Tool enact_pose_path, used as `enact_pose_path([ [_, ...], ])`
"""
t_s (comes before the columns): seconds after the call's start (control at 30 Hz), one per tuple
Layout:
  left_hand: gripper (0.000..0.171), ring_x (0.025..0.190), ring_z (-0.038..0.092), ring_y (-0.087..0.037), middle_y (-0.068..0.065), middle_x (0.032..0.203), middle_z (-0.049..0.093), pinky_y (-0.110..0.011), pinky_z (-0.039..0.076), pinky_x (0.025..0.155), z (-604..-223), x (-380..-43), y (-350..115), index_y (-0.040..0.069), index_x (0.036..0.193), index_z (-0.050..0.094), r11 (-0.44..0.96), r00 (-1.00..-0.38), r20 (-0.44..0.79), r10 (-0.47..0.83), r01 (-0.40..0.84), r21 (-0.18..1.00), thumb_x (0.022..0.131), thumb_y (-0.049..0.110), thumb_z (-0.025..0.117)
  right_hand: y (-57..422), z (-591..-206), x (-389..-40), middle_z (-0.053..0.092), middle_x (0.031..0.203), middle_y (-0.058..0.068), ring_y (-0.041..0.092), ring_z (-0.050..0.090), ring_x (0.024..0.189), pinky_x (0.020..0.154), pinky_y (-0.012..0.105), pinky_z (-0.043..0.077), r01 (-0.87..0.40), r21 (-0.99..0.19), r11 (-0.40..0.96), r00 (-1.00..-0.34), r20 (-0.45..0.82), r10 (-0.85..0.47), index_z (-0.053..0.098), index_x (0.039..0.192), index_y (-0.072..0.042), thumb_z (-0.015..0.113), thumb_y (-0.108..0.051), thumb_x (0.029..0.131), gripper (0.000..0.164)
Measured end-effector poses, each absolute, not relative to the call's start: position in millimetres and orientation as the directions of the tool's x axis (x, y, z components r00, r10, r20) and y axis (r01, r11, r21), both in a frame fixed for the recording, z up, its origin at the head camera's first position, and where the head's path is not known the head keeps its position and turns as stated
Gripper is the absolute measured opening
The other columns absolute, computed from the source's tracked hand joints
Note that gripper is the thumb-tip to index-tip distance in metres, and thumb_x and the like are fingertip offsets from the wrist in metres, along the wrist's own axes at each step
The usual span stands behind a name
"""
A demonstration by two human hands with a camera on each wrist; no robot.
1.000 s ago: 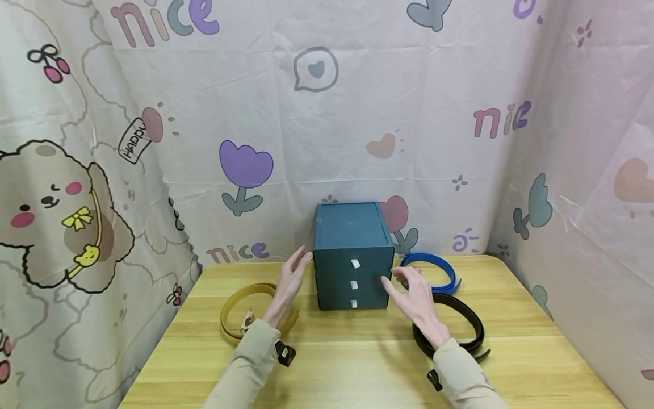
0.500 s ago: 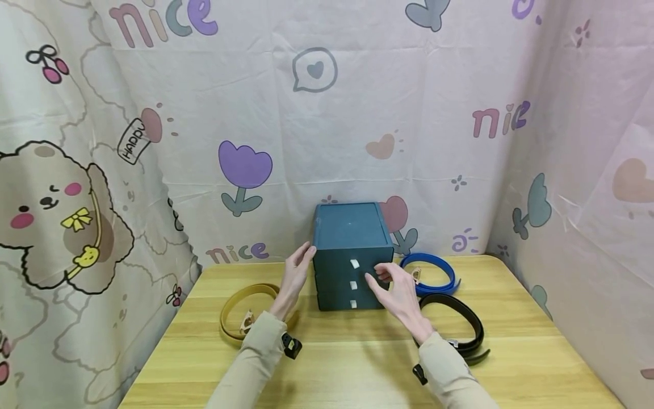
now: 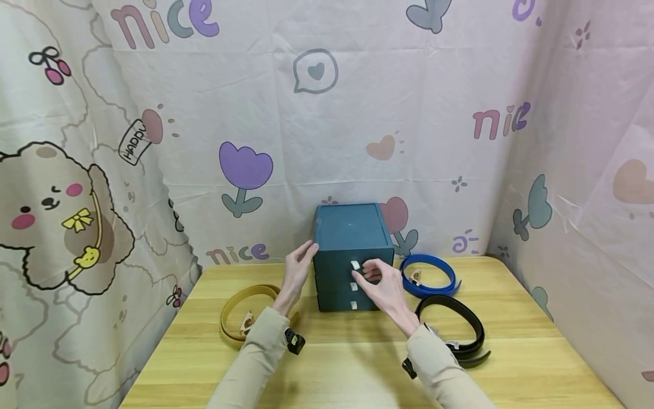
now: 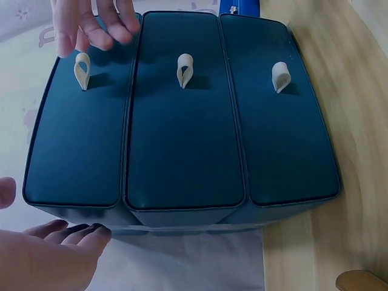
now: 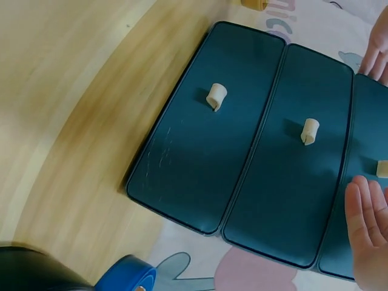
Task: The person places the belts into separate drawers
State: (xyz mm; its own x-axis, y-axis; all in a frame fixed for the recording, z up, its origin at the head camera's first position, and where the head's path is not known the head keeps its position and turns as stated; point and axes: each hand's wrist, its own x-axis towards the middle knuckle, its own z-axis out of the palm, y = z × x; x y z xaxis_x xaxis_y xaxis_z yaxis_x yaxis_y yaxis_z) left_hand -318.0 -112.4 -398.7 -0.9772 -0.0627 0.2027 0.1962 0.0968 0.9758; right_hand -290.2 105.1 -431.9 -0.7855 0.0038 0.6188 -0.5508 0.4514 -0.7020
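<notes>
A dark blue-green drawer box (image 3: 347, 227) stands upright on the table (image 3: 327, 369), near its back edge. Its three stacked drawers, the top drawer (image 3: 329, 261), the middle drawer (image 3: 332, 284) and the bottom drawer (image 3: 332, 303), are all pushed in, so their contents are hidden; each front has a pale loop tab. The right hand (image 3: 384, 289) is in front of the top drawer, thumb and fingers parted close by its top tab (image 3: 355, 264), gripping nothing. The left hand (image 3: 295, 275) is at the box's left side near the upper front corner, fingers extended and holding nothing; whether they touch the wall is hard to tell. A coiled yellow belt (image 3: 249, 290) lies left of the box, with a blue belt (image 3: 434, 259) and a black belt (image 3: 479, 329) on the right.
</notes>
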Motion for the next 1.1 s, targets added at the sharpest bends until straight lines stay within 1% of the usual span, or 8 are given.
enact_pose_path([
  [0.1,0.055,0.143,0.046,-0.035,-0.02,0.151,0.052,-0.05,0.035,0.119,-397.4,-319.7,-111.3,0.001,0.147,0.05,0.099,-0.978,0.2,-0.068,0.193,0.976,0.102,0.033,0.058,101.4,-430.0,-291.5,0.074,0.083,0.007,0.017,0.07,0.071,0.07,0.032,0.061,-0.545,-0.719,0.431,-0.793,0.609,0.014,0.072,0.093,-0.006,0.084,-0.02,0.082,0.022],
  [0.33,0.053,0.14,0.049,-0.036,-0.021,0.148,0.054,-0.05,0.036,0.119,-394.5,-321.8,-111.1,-0.001,0.144,0.053,0.099,-0.975,0.209,-0.079,0.201,0.975,0.101,0.029,0.061,95.5,-426.4,-294.5,0.075,0.081,0.005,0.012,0.071,0.069,0.068,0.023,0.059,-0.515,-0.74,0.432,-0.814,0.581,0.025,0.073,0.09,-0.007,0.084,-0.021,0.082,0.02],
  [0.5,0.051,0.138,0.051,-0.036,-0.021,0.145,0.057,-0.051,0.038,0.117,-392.0,-322.0,-111.0,0.0,0.143,0.055,0.122,-0.976,0.201,-0.086,0.189,0.974,0.101,0.029,0.061,92.9,-424.7,-295.9,0.075,0.078,0.004,0.013,0.07,0.067,0.067,0.02,0.058,-0.493,-0.75,0.44,-0.822,0.568,0.046,0.073,0.087,-0.008,0.084,-0.021,0.082,0.018],
  [0.7,0.047,0.133,0.056,-0.034,-0.02,0.141,0.06,-0.048,0.043,0.114,-389.9,-324.0,-112.7,-0.001,0.139,0.059,0.13,-0.975,0.198,-0.097,0.184,0.974,0.099,0.023,0.063,91.4,-424.2,-297.9,0.075,0.076,0.005,0.014,0.07,0.067,0.067,0.019,0.056,-0.475,-0.746,0.467,-0.827,0.559,0.052,0.073,0.086,-0.007,0.083,-0.019,0.083,0.016],
  [0.83,0.046,0.131,0.058,-0.035,-0.021,0.139,0.062,-0.048,0.046,0.111,-388.9,-325.5,-115.2,-0.002,0.137,0.06,0.156,-0.977,0.198,-0.079,0.184,0.97,0.099,0.023,0.064,91.3,-424.4,-299.6,0.075,0.075,0.006,0.015,0.07,0.067,0.066,0.022,0.057,-0.46,-0.738,0.493,-0.83,0.554,0.056,0.074,0.085,-0.007,0.082,-0.019,0.083,0.015],
  [0.97,0.046,0.13,0.059,-0.035,-0.021,0.138,0.063,-0.049,0.047,0.109,-387.4,-326.2,-118.2,-0.001,0.137,0.06,0.176,-0.981,0.185,-0.057,0.172,0.969,0.098,0.023,0.065,91.8,-423.8,-300.7,0.076,0.075,0.006,0.015,0.071,0.066,0.065,0.025,0.058,-0.462,-0.724,0.512,-0.825,0.563,0.051,0.076,0.085,-0.006,0.082,-0.018,0.084,0.014],
  [1.1,0.046,0.13,0.059,-0.036,-0.022,0.138,0.062,-0.05,0.047,0.109,-385.3,-325.7,-120.0,0.0,0.138,0.06,0.18,-0.984,0.175,-0.042,0.164,0.97,0.098,0.022,0.065,92.0,-422.3,-300.7,0.075,0.074,0.006,0.016,0.07,0.065,0.063,0.024,0.056,-0.479,-0.708,0.519,-0.816,0.578,0.035,0.076,0.085,-0.005,0.081,-0.017,0.084,0.012],
])
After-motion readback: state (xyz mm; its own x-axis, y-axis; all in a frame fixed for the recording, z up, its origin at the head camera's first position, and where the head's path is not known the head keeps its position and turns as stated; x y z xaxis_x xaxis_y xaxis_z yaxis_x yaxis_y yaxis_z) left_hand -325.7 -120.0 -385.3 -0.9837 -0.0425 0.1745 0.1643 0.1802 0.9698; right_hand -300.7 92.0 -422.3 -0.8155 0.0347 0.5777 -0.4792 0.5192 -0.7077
